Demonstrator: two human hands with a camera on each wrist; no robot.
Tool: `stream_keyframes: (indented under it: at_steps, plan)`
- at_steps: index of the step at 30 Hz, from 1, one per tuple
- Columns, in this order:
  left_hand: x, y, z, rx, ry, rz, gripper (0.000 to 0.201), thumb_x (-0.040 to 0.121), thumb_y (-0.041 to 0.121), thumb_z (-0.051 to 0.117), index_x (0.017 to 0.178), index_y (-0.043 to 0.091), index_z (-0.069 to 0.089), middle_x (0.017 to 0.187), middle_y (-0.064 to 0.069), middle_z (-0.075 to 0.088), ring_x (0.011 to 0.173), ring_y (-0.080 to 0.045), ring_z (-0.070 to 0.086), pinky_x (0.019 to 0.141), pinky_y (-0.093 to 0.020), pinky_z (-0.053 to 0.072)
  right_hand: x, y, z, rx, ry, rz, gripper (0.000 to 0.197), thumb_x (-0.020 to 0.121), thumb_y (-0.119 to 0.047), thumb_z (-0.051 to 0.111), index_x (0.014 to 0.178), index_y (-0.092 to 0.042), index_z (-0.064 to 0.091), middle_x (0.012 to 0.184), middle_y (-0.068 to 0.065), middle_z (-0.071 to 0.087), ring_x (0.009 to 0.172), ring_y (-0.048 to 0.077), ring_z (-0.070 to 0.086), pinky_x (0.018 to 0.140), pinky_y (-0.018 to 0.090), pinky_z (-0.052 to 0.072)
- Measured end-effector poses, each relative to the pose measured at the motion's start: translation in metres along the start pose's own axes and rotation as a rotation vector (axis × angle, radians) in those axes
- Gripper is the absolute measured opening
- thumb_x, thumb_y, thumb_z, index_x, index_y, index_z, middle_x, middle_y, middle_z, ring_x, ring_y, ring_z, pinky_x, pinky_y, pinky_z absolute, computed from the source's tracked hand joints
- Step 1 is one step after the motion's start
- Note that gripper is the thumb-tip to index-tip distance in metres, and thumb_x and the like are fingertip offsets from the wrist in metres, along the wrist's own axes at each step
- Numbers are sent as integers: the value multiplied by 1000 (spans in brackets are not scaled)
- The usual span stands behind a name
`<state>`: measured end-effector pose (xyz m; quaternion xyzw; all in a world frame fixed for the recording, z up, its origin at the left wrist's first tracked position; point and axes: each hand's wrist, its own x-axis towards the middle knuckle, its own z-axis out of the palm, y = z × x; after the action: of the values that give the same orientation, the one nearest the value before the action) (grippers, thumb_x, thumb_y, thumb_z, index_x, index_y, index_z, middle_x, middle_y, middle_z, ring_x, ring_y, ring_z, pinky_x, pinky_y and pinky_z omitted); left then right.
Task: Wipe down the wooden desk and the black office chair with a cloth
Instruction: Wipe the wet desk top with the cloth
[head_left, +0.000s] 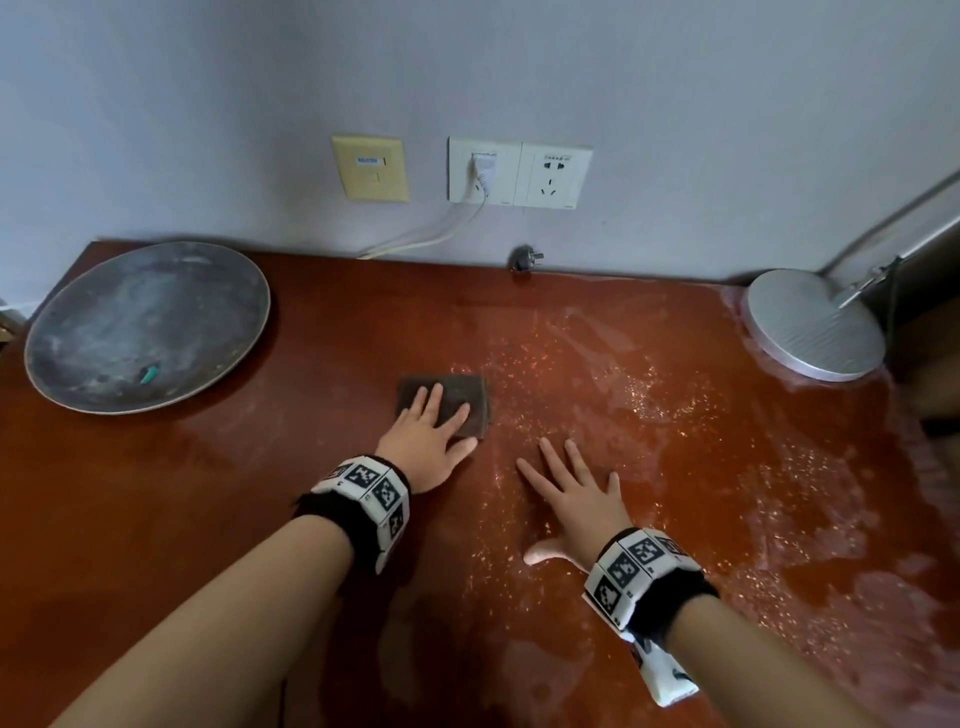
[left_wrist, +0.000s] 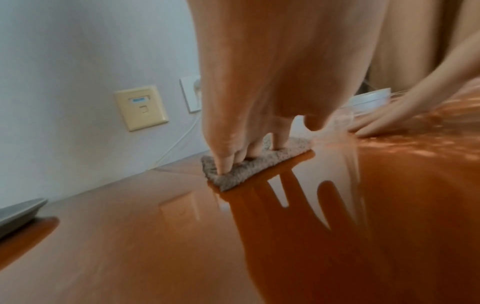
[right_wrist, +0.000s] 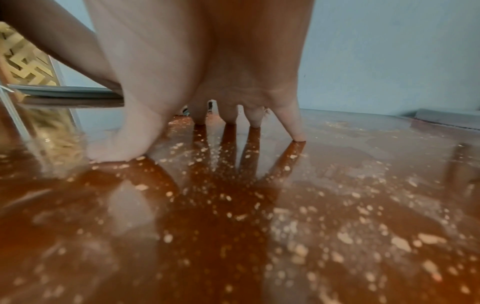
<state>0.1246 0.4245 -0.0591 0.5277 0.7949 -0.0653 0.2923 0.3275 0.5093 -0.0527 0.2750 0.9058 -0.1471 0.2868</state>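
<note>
- Left hand (head_left: 431, 434) pressing folded cloth (head_left: 470, 397) flat mid-desk (head_left: 208, 493), fingers spread.
- Right hand (head_left: 574, 499) bracing, splayed flat, holding nothing.
- Should be sweeping w/ even pressure toward speckled residue (head_left: 649, 395) at right edge.

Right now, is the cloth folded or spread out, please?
Folded: the cloth shows stacked layers along its right edge, lying flat on the desk under the left hand.

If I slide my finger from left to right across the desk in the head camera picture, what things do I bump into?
Round metal tray → cloth under the left hand → right hand flat on the desk → round lamp base.
</note>
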Motion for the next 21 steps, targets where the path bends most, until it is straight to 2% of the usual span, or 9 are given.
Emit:
stream_keyframes:
  at_steps: [2,4,5,8,11,14,16,18,21]
  plan:
    - [-21,3,12,57,-16,97,62,97,54,17,151,28,6,157,-11,-16,144,-27,-16,117,-39,1,1,0,1,11,2,-9,111,71,-63,64,145,-38,-14,152,-6,-28,140,24,-26,109,67,2]
    - [-44,2,26,98,-13,212,71,87,64,6,150,32,7,157,-5,-19,142,-20,-22,116,-33,-5,1,1,0,8,8,-20,111,71,-64,63,145,-36,-15,152,-5,-29,140,24,-28,109,67,1]
    - [-47,-2,28,100,-20,240,69,88,63,7,150,34,8,157,-3,-19,141,-16,-24,114,-30,-8,1,2,0,8,10,-22,111,71,-64,62,145,-36,-15,152,-5,-29,140,24,-28,109,67,0]
    - [-22,-9,6,42,-43,201,51,102,42,22,150,33,10,157,-3,-16,144,-17,-18,116,-32,-5,-1,1,-2,5,-3,-19,111,71,-64,63,145,-36,-15,152,-5,-29,140,24,-28,109,66,0]
    - [13,-3,-26,22,-99,161,50,102,41,20,150,30,10,158,-7,-15,145,-23,-15,117,-39,1,-2,-3,-5,10,-41,7,109,72,-62,63,146,-37,-14,152,-5,-29,140,24,-27,110,65,1]
    - [21,-6,-41,-23,-150,200,49,102,42,22,150,30,17,159,-4,-11,146,-21,-12,117,-40,7,4,-9,-27,5,-15,26,88,83,-60,50,148,-32,-3,154,-5,-20,144,22,-16,112,58,-4]
    - [17,-22,-40,-109,-70,224,48,102,38,28,149,29,23,159,-2,-5,146,-15,-8,117,-35,7,14,-15,-51,-16,92,-26,73,92,-54,37,149,-26,0,149,-8,-20,145,18,-10,114,46,-8]
    - [11,-41,-37,-154,63,194,52,102,34,34,150,23,18,159,-2,-4,146,-12,-7,116,-27,2,32,-22,-71,-76,170,-139,64,99,-43,31,150,-21,0,152,-5,-19,145,17,-11,116,37,-6]
    - [6,-68,-35,-151,102,60,75,96,41,46,151,17,1,158,-4,-13,145,-15,-13,117,-29,0,68,-33,-84,-184,172,-270,58,102,-28,30,150,-19,-1,156,2,-17,144,22,-16,119,37,-1]
